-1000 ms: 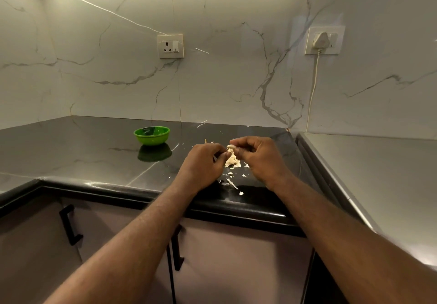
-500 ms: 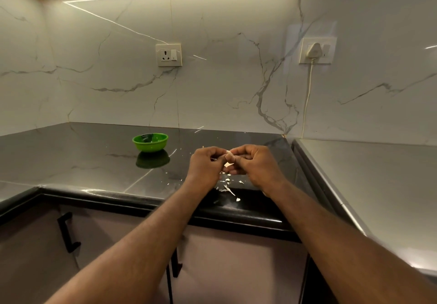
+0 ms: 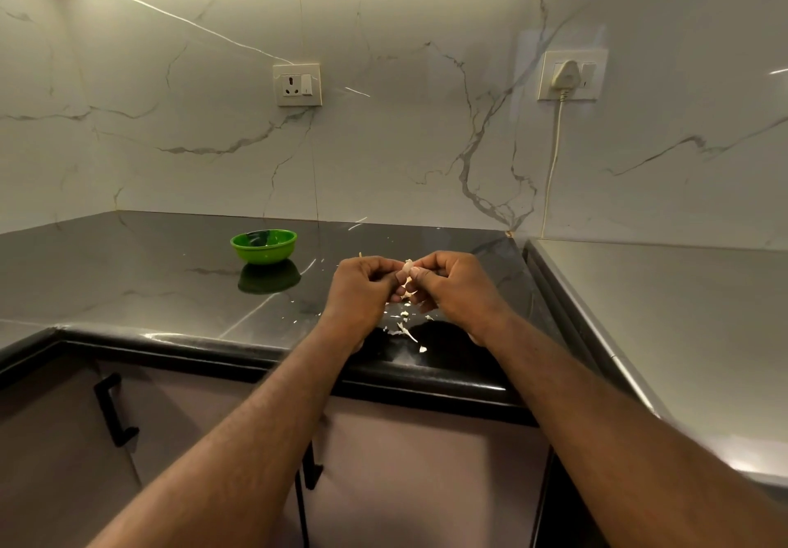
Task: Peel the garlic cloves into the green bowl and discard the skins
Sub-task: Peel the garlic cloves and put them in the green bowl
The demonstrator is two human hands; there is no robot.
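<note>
Garlic clove (image 3: 408, 268) is pinched between both your grips, held above the bench (image 3: 149, 274) near its front edge. Left grip (image 3: 362, 287) is curled, fingertips on the clove's left side. Right grip (image 3: 452, 287) is curled too, thumb and forefinger nipping the pale tip. Both are closed on the clove, neither free. Can't tell how much skin is on it, since your fingers hide most of it.

Skins (image 3: 405, 328) lie scattered on the bench right under your grips: small pale flakes, with a few strays out towards the bowl (image 3: 264, 254). Bowl stands upright, well apart to the left and further back. Its inside is dark with a pale glint, so can't tell if any peeled cloves are in it.

Judgement: peeling is underway, some skin is already off, and this clove is not yet in the bowl. Left to do: strip it, drop it in the bowl, gather the flakes and discard them. No bin in view, and no other unpeeled cloves visible.
</note>
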